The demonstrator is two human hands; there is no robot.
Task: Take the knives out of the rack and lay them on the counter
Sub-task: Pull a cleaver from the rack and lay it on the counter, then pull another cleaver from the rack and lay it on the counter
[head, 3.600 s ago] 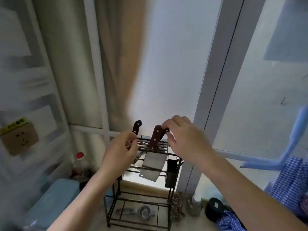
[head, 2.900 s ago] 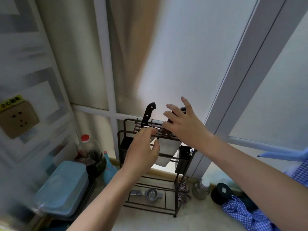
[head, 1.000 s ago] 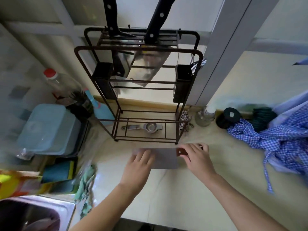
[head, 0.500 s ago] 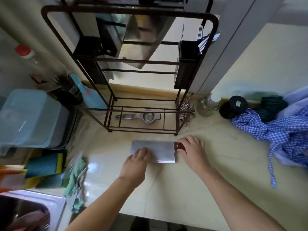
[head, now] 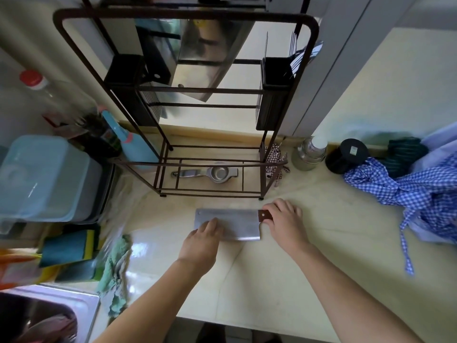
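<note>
A steel cleaver (head: 237, 222) with a brown wooden handle lies flat on the pale counter (head: 284, 280), just in front of the dark wire rack (head: 188, 14). My right hand (head: 284, 219) is closed around its handle. My left hand (head: 201, 241) rests with its fingers on the near left part of the blade. Inside the rack hang two more blades: a broad steel one (head: 210, 60) and a darker one (head: 160, 65) to its left. Their handles are cut off by the top edge of the view.
A metal squeezer (head: 210, 173) lies on the rack's bottom shelf. A blue lidded box (head: 42, 179), bottles and sponges (head: 69, 251) crowd the left, with a sink (head: 37, 318) at the near left. A jar (head: 308, 154), a black tin (head: 346, 155) and blue checked cloth (head: 420, 189) lie right.
The cleaver came out of the rack in both hands and went down onto the counter. Over the last half second it and both hands have stayed still.
</note>
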